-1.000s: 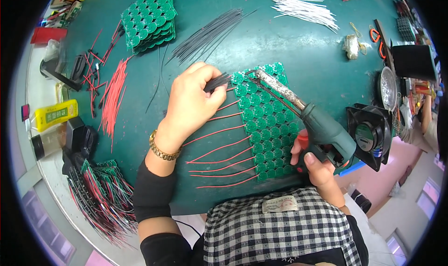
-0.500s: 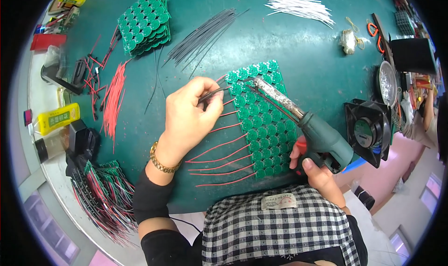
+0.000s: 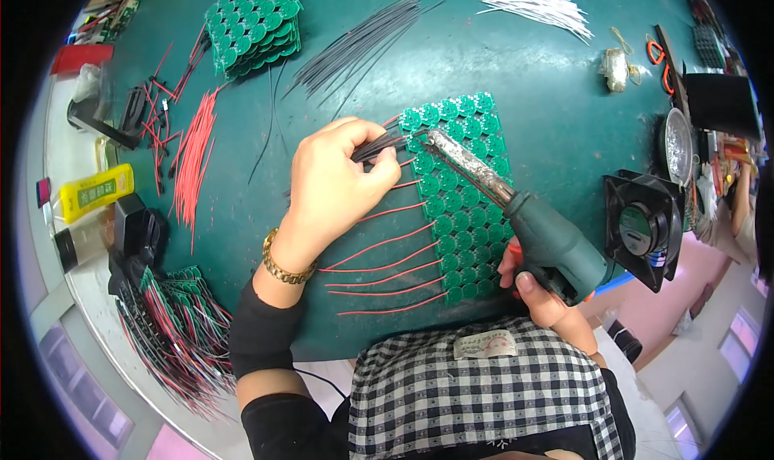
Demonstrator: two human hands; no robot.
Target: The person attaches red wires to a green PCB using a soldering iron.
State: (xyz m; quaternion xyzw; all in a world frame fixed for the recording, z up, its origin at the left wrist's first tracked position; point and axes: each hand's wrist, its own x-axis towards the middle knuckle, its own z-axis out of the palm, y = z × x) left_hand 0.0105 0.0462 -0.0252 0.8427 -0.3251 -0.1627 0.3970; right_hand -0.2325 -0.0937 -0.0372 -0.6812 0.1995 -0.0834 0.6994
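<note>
A: What have we got in the left hand (image 3: 332,182)?

B: Its fingers are closed on a bunch of thin, straight black wires (image 3: 377,149), their ends pointing right, close to the upper left edge of the green sheet of joined round circuit boards (image 3: 463,218).

A: And our right hand (image 3: 552,303)?

B: Its fingers are wrapped round the grip of a dark green, gun-shaped soldering iron (image 3: 536,222) with a blotched metal barrel slanting up and left over the sheet.

A: What has just changed for us?

B: Half a second ago the iron's tip lay further in over the boards. Now it is nearer the left edge, just beside the black wire ends. We'd judge that this brings heat and wire to one spot; whether they touch, we can't tell.

A: Where is the sheet, exactly?

B: Flat on the dark green surface (image 3: 564,89), between our hands. Thin red wires (image 3: 393,210) run out leftward from its left edge.

A: And further out?

B: We see a loose pile of black wires (image 3: 359,41) beyond the left hand, a stack of green circuit sheets (image 3: 254,24) beside that, and a square black fan (image 3: 637,230) right of the iron.
</note>
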